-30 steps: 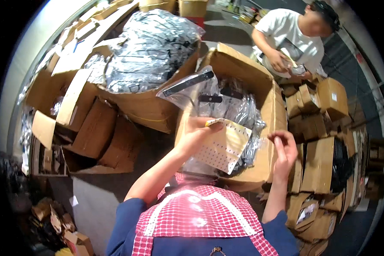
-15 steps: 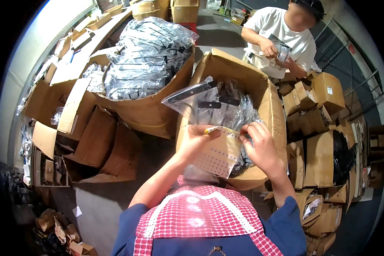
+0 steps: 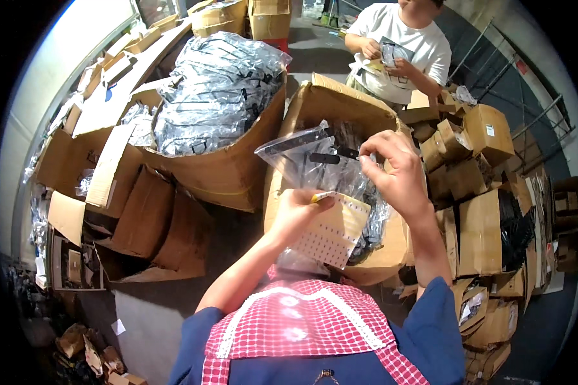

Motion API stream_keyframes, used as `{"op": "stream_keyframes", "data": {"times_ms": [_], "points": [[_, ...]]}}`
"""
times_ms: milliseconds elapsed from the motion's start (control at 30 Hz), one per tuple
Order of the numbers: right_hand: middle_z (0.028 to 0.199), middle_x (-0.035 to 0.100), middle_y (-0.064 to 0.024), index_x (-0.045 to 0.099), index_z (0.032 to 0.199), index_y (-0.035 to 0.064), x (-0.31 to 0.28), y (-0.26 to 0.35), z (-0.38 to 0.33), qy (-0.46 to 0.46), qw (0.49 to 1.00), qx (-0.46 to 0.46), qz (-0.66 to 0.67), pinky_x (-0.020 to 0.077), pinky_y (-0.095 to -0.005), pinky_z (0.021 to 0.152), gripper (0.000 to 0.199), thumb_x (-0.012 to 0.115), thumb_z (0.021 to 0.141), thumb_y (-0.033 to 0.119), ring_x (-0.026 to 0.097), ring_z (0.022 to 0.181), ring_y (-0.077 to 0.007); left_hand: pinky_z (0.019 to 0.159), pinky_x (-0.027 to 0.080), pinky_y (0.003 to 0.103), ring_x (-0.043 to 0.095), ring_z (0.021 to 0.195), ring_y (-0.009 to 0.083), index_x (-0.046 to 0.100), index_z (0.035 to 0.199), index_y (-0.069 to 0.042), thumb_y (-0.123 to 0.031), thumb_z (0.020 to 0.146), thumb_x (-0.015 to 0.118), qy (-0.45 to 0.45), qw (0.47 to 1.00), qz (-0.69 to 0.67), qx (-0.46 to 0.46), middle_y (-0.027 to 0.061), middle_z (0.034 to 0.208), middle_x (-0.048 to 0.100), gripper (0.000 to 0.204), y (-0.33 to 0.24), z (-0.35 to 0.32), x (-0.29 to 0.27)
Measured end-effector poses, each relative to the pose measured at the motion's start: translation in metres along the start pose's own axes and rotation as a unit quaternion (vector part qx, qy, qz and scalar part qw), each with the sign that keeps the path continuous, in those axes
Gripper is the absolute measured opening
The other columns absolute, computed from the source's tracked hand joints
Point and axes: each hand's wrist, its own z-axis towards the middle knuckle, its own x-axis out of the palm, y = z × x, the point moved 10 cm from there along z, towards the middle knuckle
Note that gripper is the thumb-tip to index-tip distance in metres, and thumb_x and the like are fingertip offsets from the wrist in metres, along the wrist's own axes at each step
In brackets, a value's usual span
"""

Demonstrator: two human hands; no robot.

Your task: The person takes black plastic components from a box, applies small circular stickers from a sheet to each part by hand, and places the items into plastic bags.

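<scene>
Silvery-clear plastic first, far left: a bagged pile [image 3: 221, 93] heaped above the front wall of its carton [image 3: 202, 179]. Next along, a clear bag [image 3: 286, 154] slants over the open box [image 3: 397, 247], its near end lost behind the left hand [image 3: 298, 213]. That left grip pinches the spotted sheet [image 3: 332, 234] near its upper-left corner, thumb on top; whether it has the bag too, I can't tell. And look at the sheet: long axis running down toward the checked apron [image 3: 289, 317], leaning a touch left. Above it, a dark strip [image 3: 324, 158] points almost straight across at the right hand [image 3: 395, 170]. There, thumb and forefinger sit close together, anything between them too small to make out. From those fingertips the sheet lies down and left, near but apart; the left hand is the closer one, right on it.
</scene>
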Motion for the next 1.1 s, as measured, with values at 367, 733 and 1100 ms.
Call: {"op": "stream_keyframes", "data": {"times_ms": [367,733,1100], "points": [[0.071,0.056,-0.0080,0.054,0.065,0.0067,-0.008,-0.007,0.002,-0.056,0.957,-0.010,-0.286,0.0448,-0.0388,0.071,0.029,0.077,0.078,0.019,0.055,0.077,-0.0266,0.065,0.052,0.029,0.065,0.070,0.0141,0.072,0.101,0.005,-0.019,0.087,0.071,-0.014,0.999,0.019,-0.024,0.0093,0.082,0.072,0.027,-0.003,-0.008,-0.008],[0.090,0.059,-0.0105,0.061,0.087,0.0047,0.067,0.029,-0.057,0.083,0.976,-0.106,-0.174,0.0441,-0.0391,0.083,0.015,0.067,0.074,0.007,0.055,0.090,-0.0281,0.066,0.048,0.026,0.059,0.071,0.0087,0.074,0.097,0.004,-0.018,0.086,0.071,0.000,1.000,0.023,0.002,0.0062,0.081,0.071,0.025,-0.001,-0.005,-0.003],[0.117,0.059,-0.0094,0.064,0.083,0.0044,0.027,0.041,-0.007,-0.035,0.984,-0.129,-0.115,0.0353,-0.0461,0.105,0.014,0.069,0.070,0.001,0.045,0.123,-0.0339,0.063,0.047,0.025,0.060,0.070,0.0093,0.074,0.097,0.003,-0.017,0.084,0.069,-0.025,0.998,0.024,-0.049,0.0056,0.081,0.070,0.024,0.014,0.001,-0.010]]}}
